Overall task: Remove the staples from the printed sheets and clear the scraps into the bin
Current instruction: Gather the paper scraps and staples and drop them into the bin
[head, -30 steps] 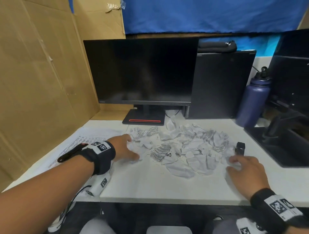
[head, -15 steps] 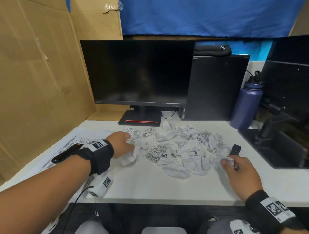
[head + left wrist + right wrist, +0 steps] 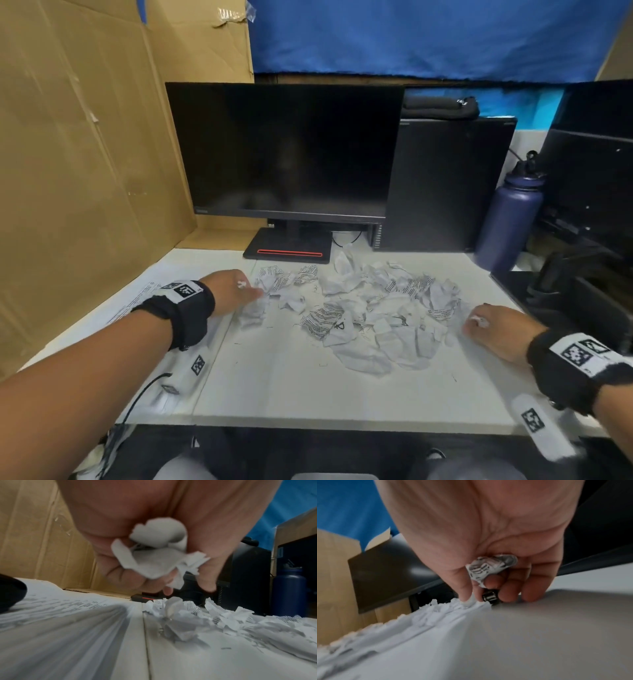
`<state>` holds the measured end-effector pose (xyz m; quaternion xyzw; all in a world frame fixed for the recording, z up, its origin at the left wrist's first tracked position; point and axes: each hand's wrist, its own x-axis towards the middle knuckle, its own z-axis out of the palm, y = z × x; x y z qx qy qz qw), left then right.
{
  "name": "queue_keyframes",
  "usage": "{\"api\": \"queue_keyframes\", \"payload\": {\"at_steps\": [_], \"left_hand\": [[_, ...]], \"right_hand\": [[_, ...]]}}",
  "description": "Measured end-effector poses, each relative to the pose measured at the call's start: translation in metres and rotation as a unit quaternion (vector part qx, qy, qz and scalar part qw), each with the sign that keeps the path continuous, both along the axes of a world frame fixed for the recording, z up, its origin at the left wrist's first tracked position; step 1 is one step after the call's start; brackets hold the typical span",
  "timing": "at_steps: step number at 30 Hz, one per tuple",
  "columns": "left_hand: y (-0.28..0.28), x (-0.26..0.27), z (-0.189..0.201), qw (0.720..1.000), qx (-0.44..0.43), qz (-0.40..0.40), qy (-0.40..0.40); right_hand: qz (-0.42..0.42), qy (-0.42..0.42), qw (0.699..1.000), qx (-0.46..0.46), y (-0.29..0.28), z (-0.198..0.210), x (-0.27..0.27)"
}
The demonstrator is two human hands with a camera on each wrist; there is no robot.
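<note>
A pile of torn, crumpled paper scraps [image 3: 359,308] covers the middle of the white desk [image 3: 308,394], with small loose staples [image 3: 322,365] in front of it. At the pile's left edge, my left hand [image 3: 250,294] grips a wad of white scraps [image 3: 154,550] in its curled fingers. At the right edge, my right hand [image 3: 476,325] curls round a printed scrap [image 3: 491,566]. Its fingertips rest by a small black and metal staple remover [image 3: 489,597], which the head view hides under the hand. Printed sheets [image 3: 137,301] lie flat under my left forearm.
A dark monitor [image 3: 287,150], a black computer tower [image 3: 442,185] and a blue bottle [image 3: 507,222] stand behind the pile. A cardboard wall [image 3: 85,171] closes the left side. Black equipment [image 3: 582,291] sits at the right. No bin is in view.
My left hand has closed on a wad of scraps at the pile's left edge. My right hand has curled round a printed scrap and now covers the staple remover.
</note>
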<state>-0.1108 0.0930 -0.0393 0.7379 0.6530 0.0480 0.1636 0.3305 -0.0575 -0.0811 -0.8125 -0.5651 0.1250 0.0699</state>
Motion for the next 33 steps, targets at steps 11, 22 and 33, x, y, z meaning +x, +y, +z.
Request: {"api": "queue_keyframes", "payload": {"at_steps": [11,22,33], "left_hand": [[-0.004,0.022,-0.004,0.985,-0.033,-0.054,0.160],[0.012,0.018,0.017,0.997,-0.012,0.022,-0.068],[0.052,0.028,0.022,0.998,0.054,0.000,0.021]], "right_hand": [[0.029,-0.078,0.996,-0.003,0.006,0.032,-0.001],[0.058,-0.200,0.975,-0.083,0.073,0.044,-0.019],[0.081,-0.156,0.984,-0.034,0.087,0.051,-0.014]]}}
